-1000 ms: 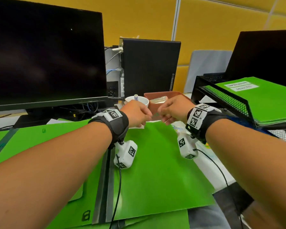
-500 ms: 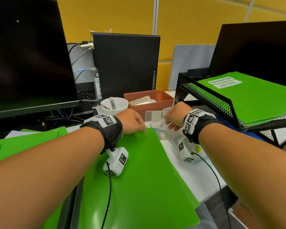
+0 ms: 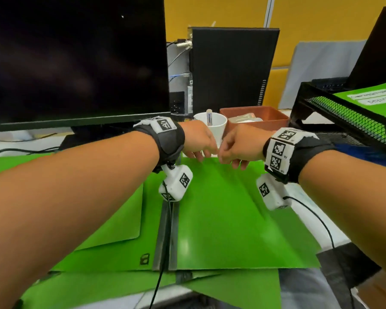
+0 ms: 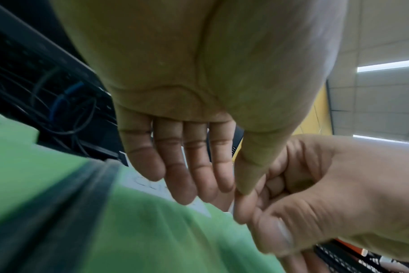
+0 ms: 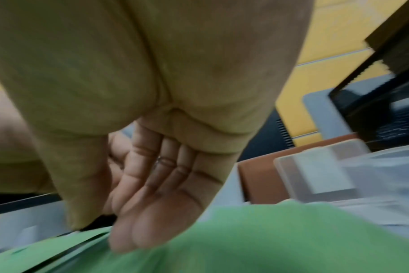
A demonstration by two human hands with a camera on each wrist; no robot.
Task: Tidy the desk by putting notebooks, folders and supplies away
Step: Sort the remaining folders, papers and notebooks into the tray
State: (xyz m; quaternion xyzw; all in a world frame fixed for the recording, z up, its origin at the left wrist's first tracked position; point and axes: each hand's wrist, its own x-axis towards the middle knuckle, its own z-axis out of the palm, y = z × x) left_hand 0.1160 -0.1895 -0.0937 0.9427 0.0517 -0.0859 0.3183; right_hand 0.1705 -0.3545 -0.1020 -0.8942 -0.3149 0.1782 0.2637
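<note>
Both hands meet at the centre of the head view, just above the far edge of the green folder (image 3: 221, 210) that lies open and flat across the lower middle of the frame. The left hand (image 3: 197, 141) hangs with fingers straight and loosely spread, thumb tip touching the right hand; it grasps nothing that the left wrist view shows. The right hand (image 3: 239, 146) has its fingers curled inward. A thin pale edge shows between its fingers in the left wrist view, but whether it pinches a small item or only meets the left thumb cannot be told. In the right wrist view the right fingertips (image 5: 133, 234) lie at the folder's edge; contact is too blurred to confirm.

The hands' position at the folder's far edge suggests a judgement: they are either passing a small supply between them or preparing to take the folder up for filing.

The folder is thin, smooth, glossy card with a dark spine strip (image 3: 165, 233) down its fold; more green sheets (image 3: 236, 291) lie beneath it at the lower edge. At the right of the frame, a black wire-mesh tray (image 3: 343, 121) already carries a labelled green folder (image 3: 379, 103), the likely destination. Behind the hands stand a white cup (image 3: 217, 128) holding a marker (image 3: 209, 117) and a terracotta-coloured plastic bin (image 3: 274, 121).
</note>
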